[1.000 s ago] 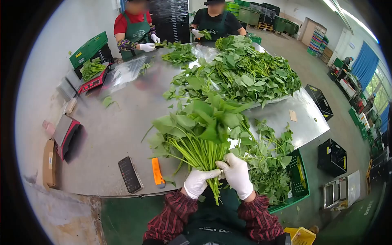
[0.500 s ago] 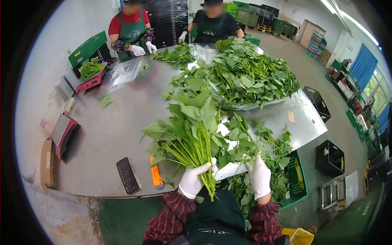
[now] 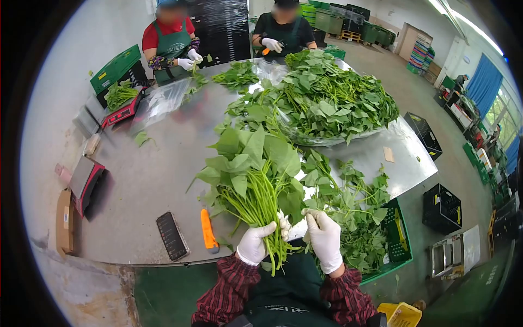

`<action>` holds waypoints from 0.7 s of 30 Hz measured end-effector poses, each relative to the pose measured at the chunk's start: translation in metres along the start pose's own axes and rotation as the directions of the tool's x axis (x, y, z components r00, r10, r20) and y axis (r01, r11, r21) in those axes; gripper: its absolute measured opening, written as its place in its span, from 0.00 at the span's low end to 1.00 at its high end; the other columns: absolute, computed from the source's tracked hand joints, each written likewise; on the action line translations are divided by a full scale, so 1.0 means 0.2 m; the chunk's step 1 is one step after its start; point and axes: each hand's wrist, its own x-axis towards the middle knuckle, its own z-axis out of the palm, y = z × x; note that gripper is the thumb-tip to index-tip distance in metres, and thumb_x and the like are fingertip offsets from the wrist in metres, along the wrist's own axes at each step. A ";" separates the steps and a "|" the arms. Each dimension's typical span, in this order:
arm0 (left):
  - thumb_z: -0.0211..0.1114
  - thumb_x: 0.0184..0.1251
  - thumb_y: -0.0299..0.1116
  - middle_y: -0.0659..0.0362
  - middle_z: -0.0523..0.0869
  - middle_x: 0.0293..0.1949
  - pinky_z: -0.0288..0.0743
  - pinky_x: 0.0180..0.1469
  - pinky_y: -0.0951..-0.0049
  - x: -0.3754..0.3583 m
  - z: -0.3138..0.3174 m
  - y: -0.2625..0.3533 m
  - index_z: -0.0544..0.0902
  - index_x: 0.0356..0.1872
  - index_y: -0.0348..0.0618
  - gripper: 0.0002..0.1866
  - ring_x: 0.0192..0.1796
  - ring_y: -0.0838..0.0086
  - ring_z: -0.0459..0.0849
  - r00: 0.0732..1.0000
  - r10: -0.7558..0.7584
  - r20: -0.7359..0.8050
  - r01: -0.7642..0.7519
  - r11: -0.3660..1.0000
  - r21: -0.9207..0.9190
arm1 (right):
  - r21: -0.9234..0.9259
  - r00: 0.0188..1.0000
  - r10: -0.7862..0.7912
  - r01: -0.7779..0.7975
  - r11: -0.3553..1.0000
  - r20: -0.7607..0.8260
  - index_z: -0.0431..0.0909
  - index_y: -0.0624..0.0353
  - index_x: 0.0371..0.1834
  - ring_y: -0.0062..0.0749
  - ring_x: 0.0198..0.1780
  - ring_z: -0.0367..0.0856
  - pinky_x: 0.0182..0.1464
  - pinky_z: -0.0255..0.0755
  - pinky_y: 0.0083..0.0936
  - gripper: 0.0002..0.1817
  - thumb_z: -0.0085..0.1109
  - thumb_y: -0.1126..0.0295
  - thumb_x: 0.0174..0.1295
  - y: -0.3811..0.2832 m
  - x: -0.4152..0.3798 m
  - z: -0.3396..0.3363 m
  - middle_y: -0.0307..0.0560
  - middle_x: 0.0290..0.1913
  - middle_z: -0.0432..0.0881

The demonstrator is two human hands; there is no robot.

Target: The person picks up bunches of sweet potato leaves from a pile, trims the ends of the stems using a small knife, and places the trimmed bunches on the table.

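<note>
My left hand (image 3: 256,243), in a white glove, is closed round the stems of a bunch of leafy greens (image 3: 256,180). The leaves point away from me, over the table edge, and the cut stems hang below the fist. Just right of the bunch is my right hand (image 3: 325,242), also gloved, its thumb and fingers pinched together. Whether a thin stem sits in that pinch I cannot make out. Loose leafy stems (image 3: 357,191) lie beyond the right hand, and more fill a green crate (image 3: 402,240) below the table edge.
A big heap of greens (image 3: 338,103) covers the far right of the metal table (image 3: 136,185). Near the front edge lie a phone (image 3: 172,235) and an orange-handled knife (image 3: 208,230). Red scales (image 3: 122,113) stand left. Two co-workers (image 3: 173,43) work across the table.
My right hand has moved left from the loose stems towards the bunch, its fingers pinched. The bunch has turned slightly in my left hand. One co-worker now holds an orange-handled tool.
</note>
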 end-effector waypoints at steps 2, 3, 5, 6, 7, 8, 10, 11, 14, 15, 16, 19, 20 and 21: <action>0.59 0.63 0.31 0.57 0.74 0.37 0.70 0.44 0.70 0.00 0.02 0.00 0.70 0.46 0.38 0.13 0.39 0.69 0.75 1.000 -0.006 -0.001 0.006 1.000 0.011 | 0.045 0.999 -0.025 0.027 0.999 -0.029 0.79 0.65 0.37 0.13 0.15 0.70 0.19 0.62 0.12 0.07 0.53 0.73 0.64 -0.03 0.01 0.00 0.35 0.18 0.75; 0.61 0.62 0.31 0.58 0.74 0.36 0.68 0.42 0.69 0.00 0.03 0.00 0.71 0.45 0.40 0.14 0.37 0.70 0.74 1.000 -0.003 0.016 0.003 1.000 0.002 | 0.046 0.999 -0.027 0.028 0.999 -0.028 0.79 0.65 0.37 0.13 0.15 0.70 0.19 0.62 0.12 0.07 0.53 0.73 0.64 -0.02 0.01 0.00 0.35 0.18 0.75; 0.63 0.61 0.32 0.59 0.74 0.35 0.67 0.40 0.69 0.00 0.03 0.01 0.71 0.45 0.42 0.14 0.34 0.70 0.73 1.000 0.003 0.031 -0.002 1.000 -0.007 | 0.064 0.999 -0.037 0.037 0.997 0.000 0.79 0.65 0.38 0.13 0.15 0.70 0.19 0.62 0.12 0.07 0.53 0.73 0.64 0.00 0.01 0.01 0.36 0.18 0.75; 0.63 0.61 0.32 0.60 0.74 0.34 0.66 0.39 0.69 0.00 0.05 0.02 0.71 0.45 0.42 0.14 0.33 0.71 0.72 0.999 0.015 0.046 -0.014 1.000 -0.010 | 0.064 0.999 -0.037 0.037 0.997 0.002 0.79 0.65 0.38 0.13 0.15 0.70 0.19 0.62 0.12 0.07 0.53 0.73 0.64 -0.01 0.01 0.01 0.36 0.18 0.75; 0.63 0.61 0.33 0.60 0.73 0.33 0.65 0.38 0.70 0.00 0.06 0.02 0.71 0.45 0.43 0.14 0.32 0.73 0.71 0.998 0.026 0.061 -0.026 1.000 -0.014 | 0.058 0.999 -0.034 0.033 0.998 0.007 0.79 0.65 0.39 0.12 0.15 0.70 0.20 0.62 0.11 0.07 0.54 0.74 0.64 -0.01 0.01 0.02 0.35 0.20 0.76; 0.63 0.61 0.33 0.60 0.73 0.33 0.65 0.38 0.70 0.00 0.06 0.02 0.71 0.45 0.43 0.14 0.32 0.73 0.71 0.998 0.026 0.061 -0.026 1.000 -0.014 | 0.052 0.999 -0.030 0.029 0.998 0.012 0.80 0.65 0.40 0.11 0.16 0.70 0.20 0.62 0.11 0.07 0.54 0.74 0.63 -0.01 0.01 0.03 0.35 0.21 0.77; 0.63 0.61 0.33 0.61 0.72 0.32 0.64 0.37 0.71 0.00 0.05 0.02 0.71 0.45 0.44 0.14 0.31 0.74 0.70 0.999 0.030 0.035 -0.030 0.999 0.012 | 0.004 0.980 -0.196 0.197 0.980 -0.040 0.79 0.65 0.41 0.14 0.18 0.72 0.22 0.64 0.12 0.08 0.55 0.75 0.63 0.01 0.04 0.06 0.37 0.23 0.78; 0.63 0.61 0.33 0.61 0.72 0.32 0.64 0.37 0.71 -0.01 0.05 0.02 0.71 0.45 0.44 0.14 0.31 0.74 0.70 0.999 0.026 0.036 -0.027 1.000 0.012 | -0.052 0.930 -0.359 0.355 0.933 -0.084 0.79 0.65 0.43 0.16 0.19 0.73 0.23 0.66 0.14 0.08 0.56 0.75 0.62 0.02 0.06 0.08 0.39 0.24 0.79; 0.63 0.61 0.34 0.62 0.72 0.31 0.63 0.36 0.72 -0.01 0.06 0.01 0.71 0.45 0.44 0.14 0.29 0.76 0.69 0.999 0.029 0.037 -0.030 0.999 0.013 | -0.299 0.849 -0.525 0.488 0.820 -0.055 0.78 0.64 0.46 0.30 0.25 0.79 0.29 0.71 0.20 0.12 0.58 0.75 0.59 -0.02 0.15 0.13 0.47 0.29 0.81; 0.63 0.61 0.34 0.62 0.72 0.30 0.62 0.35 0.73 -0.01 0.06 0.01 0.71 0.45 0.44 0.14 0.28 0.76 0.69 0.998 0.020 0.058 -0.021 1.000 0.005 | -0.402 0.886 -0.463 0.414 0.817 -0.027 0.77 0.63 0.46 0.43 0.31 0.81 0.34 0.74 0.27 0.14 0.61 0.71 0.56 -0.04 0.16 0.14 0.54 0.33 0.82; 0.63 0.61 0.34 0.63 0.71 0.29 0.62 0.34 0.74 -0.01 0.07 0.01 0.72 0.45 0.44 0.14 0.27 0.77 0.69 0.997 0.013 0.079 -0.012 1.000 -0.001 | -0.401 0.885 -0.464 0.416 0.816 -0.027 0.77 0.63 0.46 0.43 0.31 0.81 0.34 0.74 0.27 0.14 0.61 0.71 0.56 -0.05 0.17 0.15 0.54 0.33 0.82; 0.64 0.61 0.35 0.64 0.71 0.28 0.62 0.33 0.75 0.00 0.07 0.01 0.72 0.44 0.44 0.14 0.26 0.78 0.69 0.992 -0.004 0.124 0.009 0.999 -0.040 | -0.438 0.882 -0.468 0.404 0.803 -0.044 0.78 0.61 0.42 0.44 0.31 0.82 0.33 0.74 0.32 0.15 0.63 0.64 0.55 0.00 0.22 0.21 0.53 0.33 0.82; 0.64 0.61 0.35 0.64 0.71 0.28 0.62 0.33 0.75 0.00 0.06 0.01 0.72 0.44 0.44 0.14 0.26 0.78 0.69 0.992 -0.002 0.124 0.007 0.999 -0.040 | -0.437 0.882 -0.470 0.406 0.802 -0.043 0.78 0.61 0.42 0.44 0.31 0.82 0.33 0.74 0.32 0.15 0.63 0.64 0.55 0.01 0.23 0.21 0.53 0.33 0.82; 0.63 0.61 0.35 0.65 0.70 0.28 0.61 0.32 0.76 -0.01 0.05 0.01 0.72 0.44 0.45 0.14 0.26 0.79 0.68 0.991 -0.001 0.133 0.009 0.998 -0.057 | -0.431 0.910 -0.415 0.370 0.823 -0.012 0.78 0.61 0.41 0.44 0.31 0.81 0.32 0.74 0.32 0.14 0.63 0.64 0.55 0.01 0.23 0.21 0.51 0.32 0.82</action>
